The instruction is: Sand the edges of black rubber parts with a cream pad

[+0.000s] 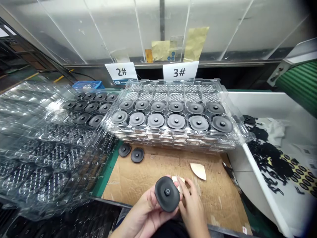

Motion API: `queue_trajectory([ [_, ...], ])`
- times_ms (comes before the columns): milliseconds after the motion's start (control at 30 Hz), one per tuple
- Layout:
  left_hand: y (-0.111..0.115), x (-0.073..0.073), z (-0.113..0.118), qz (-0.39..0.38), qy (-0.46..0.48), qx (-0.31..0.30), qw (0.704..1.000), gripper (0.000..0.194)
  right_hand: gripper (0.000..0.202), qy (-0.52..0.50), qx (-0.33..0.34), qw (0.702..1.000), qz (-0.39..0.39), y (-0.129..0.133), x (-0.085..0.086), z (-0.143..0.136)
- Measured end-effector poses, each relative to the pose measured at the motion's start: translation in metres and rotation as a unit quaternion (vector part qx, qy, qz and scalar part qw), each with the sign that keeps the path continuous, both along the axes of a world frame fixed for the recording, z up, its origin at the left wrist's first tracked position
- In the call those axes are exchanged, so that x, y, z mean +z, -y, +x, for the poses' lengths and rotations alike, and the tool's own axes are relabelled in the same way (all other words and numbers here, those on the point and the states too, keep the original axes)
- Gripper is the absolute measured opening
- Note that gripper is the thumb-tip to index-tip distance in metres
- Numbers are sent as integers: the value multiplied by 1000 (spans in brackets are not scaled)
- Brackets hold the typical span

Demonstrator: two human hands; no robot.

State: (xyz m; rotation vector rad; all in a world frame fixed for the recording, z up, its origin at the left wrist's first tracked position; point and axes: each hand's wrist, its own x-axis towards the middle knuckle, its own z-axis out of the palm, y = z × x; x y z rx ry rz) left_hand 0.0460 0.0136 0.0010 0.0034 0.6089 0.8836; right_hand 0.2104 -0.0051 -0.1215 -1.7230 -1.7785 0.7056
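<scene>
My left hand (151, 208) grips a black rounded-square disc (167, 194) with a small raised knob at its middle, facing up toward me. Beside it, my right hand (193, 201) pinches a small cream-white pad (178, 181) at the disc's upper right edge. Part of the pad is hidden by fingers. On the cardboard sheet (158, 165) beyond my hands lie a cream wedge-shaped piece (198, 171) and two similar black discs, a left one (124, 149) and a right one (137, 155).
A stack of transparent trays (178, 134) at the back holds rows of discs. More transparent trays (61, 142) pile up at left. A white bin (257, 178) at right contains black scraps and a yellow sticker sheet (299, 172). Tweezers (231, 173) lie beside it.
</scene>
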Motion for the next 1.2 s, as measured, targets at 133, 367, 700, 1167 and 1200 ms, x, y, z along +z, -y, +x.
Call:
queue_trajectory([
  [133, 4, -5, -7, -4, 14, 32, 999, 43, 34, 19, -12, 1000, 0, -20, 4, 0],
  [367, 12, -15, -25, -22, 20, 108, 994, 35, 27, -46, 105, 993, 26, -6, 23, -16],
  [700, 22, -2, -38, 21, -65, 142, 988, 58, 27, -128, 87, 986, 66, -24, 127, -51],
  [1167, 22, 36, -49, 54, -157, 142, 976, 58, 26, -130, 223, 942, 214, -17, 180, -99],
  [1200, 22, 36, -49, 55, -152, 143, 977, 58, 25, -131, 228, 943, 206, -17, 180, -99],
])
